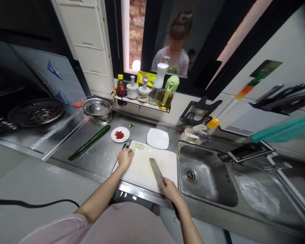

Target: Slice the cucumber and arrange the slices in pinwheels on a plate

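My right hand (169,189) is closed around the dark handle of a kitchen knife (155,169), its blade lying over the white cutting board (144,176). At the board's left edge, my left hand (124,158) has its fingers bent and pressed together on thin cucumber slices (133,151), partly hidden by the fingertips. Just beyond that hand lies a row of cucumber slices (138,146). A dark green cucumber piece (125,146) shows behind the knuckles. Further left, a long whole cucumber (90,142) rests on the steel counter.
Behind the board stand a small plate of chopped red chilli (119,135) and a white square plate (157,138). A steel sink (205,176) adjoins the right side. A lidded pot (98,110) and a condiment rack (142,101) are at the back; a stove burner (37,112) is far left.
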Tool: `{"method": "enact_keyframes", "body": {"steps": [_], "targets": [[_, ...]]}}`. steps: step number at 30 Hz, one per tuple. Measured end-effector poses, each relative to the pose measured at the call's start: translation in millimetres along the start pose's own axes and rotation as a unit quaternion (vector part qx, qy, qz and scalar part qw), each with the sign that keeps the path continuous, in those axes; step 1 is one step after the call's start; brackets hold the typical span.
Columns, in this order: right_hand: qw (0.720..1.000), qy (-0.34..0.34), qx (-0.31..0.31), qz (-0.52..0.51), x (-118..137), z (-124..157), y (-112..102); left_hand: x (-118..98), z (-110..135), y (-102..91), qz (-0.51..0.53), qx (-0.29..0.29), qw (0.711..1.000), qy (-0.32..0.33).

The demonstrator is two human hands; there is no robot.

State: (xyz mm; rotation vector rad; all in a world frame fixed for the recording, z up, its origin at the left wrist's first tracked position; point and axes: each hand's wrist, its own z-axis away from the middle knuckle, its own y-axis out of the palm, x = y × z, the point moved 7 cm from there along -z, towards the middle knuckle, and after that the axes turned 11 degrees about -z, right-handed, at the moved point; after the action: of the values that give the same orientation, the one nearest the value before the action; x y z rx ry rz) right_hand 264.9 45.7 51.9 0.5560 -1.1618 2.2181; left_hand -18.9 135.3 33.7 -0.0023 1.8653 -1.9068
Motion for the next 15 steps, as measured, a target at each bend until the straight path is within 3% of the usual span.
{"method": "enact_keyframes", "body": {"steps": [6,15], "targets": [[1.0,0.01,-0.011,-0.006,-2.2,4.6,-1.2,-27.5,-18.8,-0.8,-0.025,0.023,0.998,0.05],[0.999,0.021,-0.034,-0.016,-11.0,15.0,0.5,-68.7,-40.7,19.1,-0.104,0.064,0.984,0.132]]}}
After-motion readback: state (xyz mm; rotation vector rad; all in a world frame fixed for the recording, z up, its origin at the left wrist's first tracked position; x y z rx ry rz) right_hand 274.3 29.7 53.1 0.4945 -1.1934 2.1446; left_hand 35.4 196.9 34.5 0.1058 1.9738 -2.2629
